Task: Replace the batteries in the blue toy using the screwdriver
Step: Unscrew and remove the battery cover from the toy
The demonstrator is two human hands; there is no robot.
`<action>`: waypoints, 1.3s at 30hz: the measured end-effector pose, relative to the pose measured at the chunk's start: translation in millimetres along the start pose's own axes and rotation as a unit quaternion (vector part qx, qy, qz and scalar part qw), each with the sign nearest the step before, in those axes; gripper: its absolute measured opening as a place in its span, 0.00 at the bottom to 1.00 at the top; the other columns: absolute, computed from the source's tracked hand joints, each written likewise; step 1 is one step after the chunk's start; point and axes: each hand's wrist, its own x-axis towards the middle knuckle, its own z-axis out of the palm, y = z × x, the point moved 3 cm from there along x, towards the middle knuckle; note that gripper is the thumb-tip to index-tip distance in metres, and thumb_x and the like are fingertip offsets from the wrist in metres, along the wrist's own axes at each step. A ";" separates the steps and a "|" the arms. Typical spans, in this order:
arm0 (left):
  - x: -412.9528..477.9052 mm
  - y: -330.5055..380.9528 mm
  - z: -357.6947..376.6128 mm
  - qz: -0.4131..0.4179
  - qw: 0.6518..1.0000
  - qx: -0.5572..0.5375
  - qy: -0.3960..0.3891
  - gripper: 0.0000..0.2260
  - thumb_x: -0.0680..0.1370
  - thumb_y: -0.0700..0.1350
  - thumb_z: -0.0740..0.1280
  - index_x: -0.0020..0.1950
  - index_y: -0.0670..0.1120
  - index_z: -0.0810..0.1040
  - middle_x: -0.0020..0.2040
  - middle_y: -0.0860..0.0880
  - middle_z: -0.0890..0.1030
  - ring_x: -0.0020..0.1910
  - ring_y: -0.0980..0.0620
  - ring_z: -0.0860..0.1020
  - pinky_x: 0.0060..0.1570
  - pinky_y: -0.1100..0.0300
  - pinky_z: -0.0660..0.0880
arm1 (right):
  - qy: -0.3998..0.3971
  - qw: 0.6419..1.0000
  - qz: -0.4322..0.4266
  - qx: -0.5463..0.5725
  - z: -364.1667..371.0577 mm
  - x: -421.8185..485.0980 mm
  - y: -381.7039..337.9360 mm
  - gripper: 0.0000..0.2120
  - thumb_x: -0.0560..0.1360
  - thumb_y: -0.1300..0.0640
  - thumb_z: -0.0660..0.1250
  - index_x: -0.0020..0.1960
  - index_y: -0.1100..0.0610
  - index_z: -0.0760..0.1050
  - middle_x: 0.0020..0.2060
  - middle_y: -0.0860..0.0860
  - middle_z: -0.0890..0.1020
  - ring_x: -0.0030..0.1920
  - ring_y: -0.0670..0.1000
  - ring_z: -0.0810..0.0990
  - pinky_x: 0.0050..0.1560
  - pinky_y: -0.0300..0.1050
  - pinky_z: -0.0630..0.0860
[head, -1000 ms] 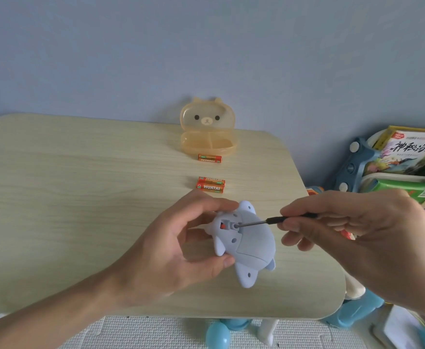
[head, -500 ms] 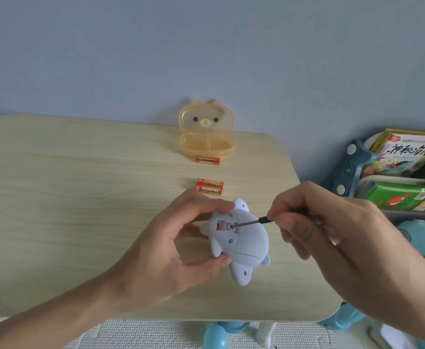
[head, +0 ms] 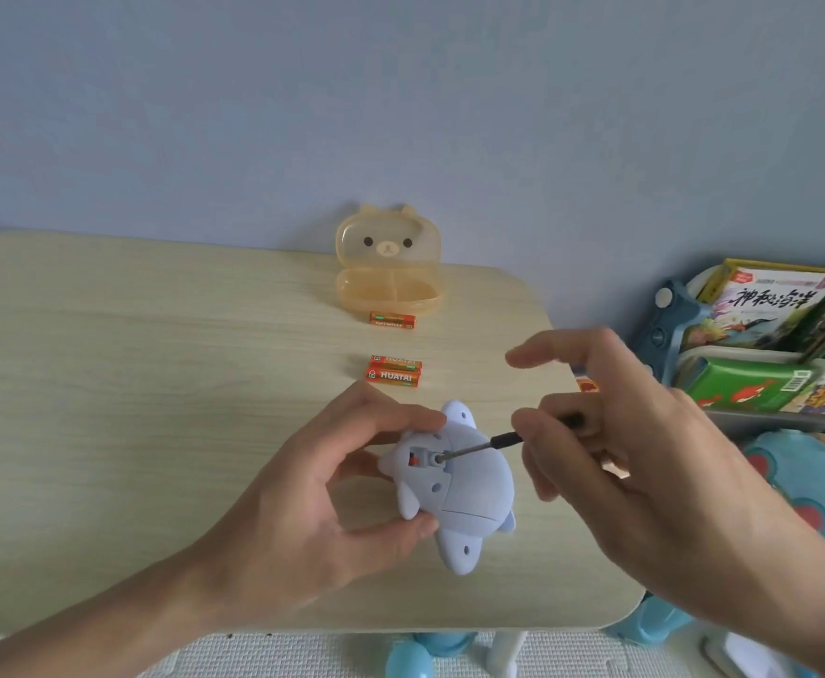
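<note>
Holding the blue toy (head: 469, 486) just above the table (head: 156, 384) with the left hand (head: 317, 501). Pinching the screwdriver (head: 488, 442) in the right hand (head: 611, 457), tip in the toy's screw hole. Two batteries (head: 393, 371) lying nearby.

Both forearms are bare, left hand (head: 312, 486) and right hand (head: 645, 462) ungloved.

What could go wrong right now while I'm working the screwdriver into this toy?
1. The screwdriver meets the screw recess at a slant and only a few right hand fingers pinch it, so the tip may slip out.
2. The left hand holds the toy by its edges; pushing could twist it.
3. A freed screw might roll off the table.
</note>
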 end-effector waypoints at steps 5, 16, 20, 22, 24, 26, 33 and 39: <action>-0.6 -0.8 -0.5 0.001 1.000 0.005 -0.004 0.24 0.73 0.36 0.79 0.67 0.51 0.81 0.58 0.51 0.78 0.61 0.41 0.82 0.64 0.53 0.80 | 0.057 0.996 0.039 -0.052 -0.3 0.5 -0.9 0.19 0.77 0.33 0.61 0.37 0.46 0.73 0.25 0.41 0.81 0.22 0.45 0.78 0.24 0.40 0.74; 2.2 -3.8 -2.9 -0.009 1.000 -0.018 0.009 0.24 0.73 0.34 0.80 0.67 0.49 0.81 0.58 0.48 0.80 0.62 0.41 0.82 0.61 0.58 0.79 | -0.023 0.999 0.016 0.038 -4.7 -2.1 3.5 0.08 0.82 0.59 0.66 0.51 0.48 0.83 0.37 0.43 0.87 0.35 0.46 0.86 0.34 0.31 0.78; 1.8 -2.9 -0.6 -0.005 1.000 -0.008 0.005 0.24 0.73 0.36 0.79 0.67 0.49 0.81 0.58 0.48 0.79 0.61 0.40 0.82 0.62 0.55 0.79 | -0.017 0.998 -0.013 -0.055 -7.8 1.4 3.1 0.14 0.82 0.47 0.63 0.42 0.48 0.81 0.28 0.44 0.84 0.27 0.45 0.83 0.28 0.35 0.76; 1.4 -2.9 -1.0 -0.006 1.000 -0.007 0.006 0.24 0.73 0.36 0.80 0.67 0.48 0.81 0.57 0.49 0.79 0.61 0.40 0.82 0.61 0.55 0.79 | -0.003 0.995 -0.039 -0.092 -7.6 3.8 1.4 0.18 0.81 0.43 0.60 0.40 0.50 0.81 0.26 0.45 0.82 0.25 0.48 0.79 0.28 0.40 0.74; 1.2 -2.6 -1.9 -0.003 1.000 -0.006 0.010 0.24 0.73 0.36 0.80 0.66 0.48 0.81 0.57 0.50 0.80 0.60 0.40 0.82 0.61 0.56 0.80 | 0.004 0.996 -0.044 -0.079 -6.3 5.1 -1.4 0.12 0.81 0.44 0.61 0.51 0.47 0.81 0.28 0.41 0.81 0.28 0.47 0.80 0.30 0.37 0.75; 1.2 -2.4 -2.2 0.000 1.000 -0.006 0.010 0.23 0.72 0.36 0.80 0.66 0.47 0.81 0.56 0.50 0.79 0.60 0.40 0.83 0.61 0.57 0.80 | 0.004 0.999 -0.034 -0.034 -5.9 4.7 -1.6 0.07 0.79 0.43 0.62 0.54 0.43 0.75 0.29 0.39 0.81 0.27 0.46 0.80 0.29 0.32 0.73; 1.0 -3.2 -2.4 -0.004 1.000 -0.003 0.007 0.23 0.72 0.36 0.80 0.66 0.49 0.81 0.57 0.49 0.79 0.60 0.41 0.82 0.60 0.58 0.79 | -0.015 0.985 -0.050 -0.162 -0.1 6.9 9.7 0.28 0.81 0.34 0.58 0.34 0.53 0.77 0.19 0.52 0.74 0.20 0.55 0.73 0.23 0.48 0.75; 2.6 -6.1 -3.9 -0.019 0.999 -0.029 0.012 0.23 0.72 0.37 0.80 0.65 0.48 0.81 0.57 0.50 0.80 0.61 0.42 0.82 0.61 0.58 0.79 | 0.031 0.996 0.042 -0.076 -23.4 25.2 47.4 0.18 0.80 0.41 0.66 0.36 0.49 0.77 0.24 0.47 0.82 0.23 0.49 0.79 0.25 0.36 0.73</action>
